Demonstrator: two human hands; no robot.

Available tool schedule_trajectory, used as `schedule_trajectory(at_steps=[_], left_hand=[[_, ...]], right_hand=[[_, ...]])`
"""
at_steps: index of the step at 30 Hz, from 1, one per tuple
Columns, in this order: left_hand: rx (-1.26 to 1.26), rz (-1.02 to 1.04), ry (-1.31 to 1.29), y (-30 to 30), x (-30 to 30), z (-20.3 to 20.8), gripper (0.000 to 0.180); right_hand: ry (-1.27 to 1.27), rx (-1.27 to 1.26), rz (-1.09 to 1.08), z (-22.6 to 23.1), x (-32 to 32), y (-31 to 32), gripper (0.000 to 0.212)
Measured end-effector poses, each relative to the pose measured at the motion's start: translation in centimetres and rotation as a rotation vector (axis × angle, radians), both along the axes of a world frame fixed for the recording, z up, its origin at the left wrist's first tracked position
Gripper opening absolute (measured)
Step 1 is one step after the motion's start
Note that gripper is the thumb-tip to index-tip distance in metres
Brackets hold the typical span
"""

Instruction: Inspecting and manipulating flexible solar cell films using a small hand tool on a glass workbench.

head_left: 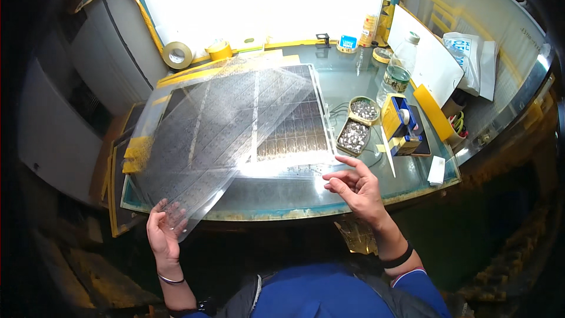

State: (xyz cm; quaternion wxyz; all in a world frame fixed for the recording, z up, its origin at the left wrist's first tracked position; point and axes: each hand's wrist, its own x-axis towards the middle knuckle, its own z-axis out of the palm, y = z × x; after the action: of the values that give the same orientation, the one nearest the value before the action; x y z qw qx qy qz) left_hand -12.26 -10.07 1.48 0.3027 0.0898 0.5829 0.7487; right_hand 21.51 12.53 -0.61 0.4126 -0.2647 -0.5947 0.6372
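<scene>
My left hand (163, 227) grips the lower corner of a clear plastic sheet (226, 126) printed with a dark grid pattern; the fingers show through it. The sheet lies slantwise over a flat panel (292, 132) with dark rectangular cells and pale dividing strips, covering much of its left side. My right hand (357, 187) hovers by the panel's near right corner, fingers apart, with nothing visible in it. Close to this hand stand two small containers, one tray (354, 136) and one round dish (364, 109), both full of small silvery pieces.
The glass-topped table (276, 200) has a bright lit board behind it. At right are a plastic bottle (400, 68), a blue and yellow tape dispenser (402, 123) and a white slip (436, 171). Tape rolls (178, 55) sit at the back left.
</scene>
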Motion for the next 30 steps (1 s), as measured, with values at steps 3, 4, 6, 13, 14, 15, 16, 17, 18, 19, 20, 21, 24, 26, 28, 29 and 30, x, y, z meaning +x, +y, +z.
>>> schedule_trajectory(at_steps=[3,4,6,13,14,15,16,17,18,19,20,21,24,26,28,29,30], left_hand=[[-0.099,0.027,-0.015,-0.6,-1.2,-0.6,0.030],[-0.118,0.018,-0.006,-0.6,-1.5,-0.7,0.029],[-0.114,0.024,0.021,-0.6,-2.0,-1.1,0.029],[-0.103,0.165,0.140,-1.4,-3.4,-2.9,0.035],[-0.080,0.183,0.162,-1.7,-3.8,-3.1,0.033],[-0.058,0.201,0.184,-1.9,-3.9,-3.3,0.031],[-0.059,0.223,0.198,-2.0,-3.7,-3.1,0.028],[-0.067,0.224,0.194,-2.2,-3.9,-3.0,0.028],[-0.048,0.217,0.192,-2.5,-4.2,-3.0,0.028],[-0.030,0.209,0.190,-2.9,-4.7,-3.1,0.028],[0.003,0.264,0.183,-3.1,-5.4,-4.1,0.027],[0.002,0.264,0.181,-3.1,-5.5,-4.0,0.027],[0.079,0.209,0.155,-3.7,-5.8,-3.8,0.028],[0.079,0.217,0.141,-3.9,-6.0,-3.9,0.029],[0.084,0.224,0.125,-3.8,-5.9,-3.7,0.029],[0.083,0.269,0.096,-3.6,-5.7,-3.6,0.029],[0.084,0.323,0.073,-3.7,-5.8,-3.4,0.029]], right_hand=[[-0.043,0.073,-0.094,-1.2,-0.3,0.1,0.037],[-0.086,0.116,-0.140,-1.4,-0.3,0.1,0.033],[-0.069,0.149,-0.144,-1.8,-0.2,0.2,0.031],[-0.096,0.197,-0.155,-1.8,0.2,0.1,0.025],[-0.099,0.192,-0.154,-1.8,0.1,0.1,0.025],[-0.094,0.193,-0.167,-1.6,0.1,0.0,0.024],[-0.092,0.190,-0.179,-1.6,0.1,0.0,0.023],[-0.097,0.183,-0.176,-1.7,0.0,0.0,0.023],[-0.097,0.195,-0.213,-1.6,-0.1,-0.1,0.023],[-0.096,0.206,-0.250,-1.7,-0.1,-0.2,0.022],[-0.083,0.208,-0.280,-1.8,-0.2,-0.3,0.021],[-0.085,0.208,-0.280,-1.9,-0.2,-0.3,0.021],[-0.092,0.218,-0.332,-2.1,0.0,-0.1,0.020],[-0.120,0.231,-0.338,-2.0,0.1,0.2,0.020],[-0.157,0.229,-0.326,-1.9,0.1,0.3,0.021],[-0.191,0.225,-0.310,-1.9,0.1,0.3,0.021],[-0.187,0.230,-0.301,-1.8,-0.2,0.3,0.021]])
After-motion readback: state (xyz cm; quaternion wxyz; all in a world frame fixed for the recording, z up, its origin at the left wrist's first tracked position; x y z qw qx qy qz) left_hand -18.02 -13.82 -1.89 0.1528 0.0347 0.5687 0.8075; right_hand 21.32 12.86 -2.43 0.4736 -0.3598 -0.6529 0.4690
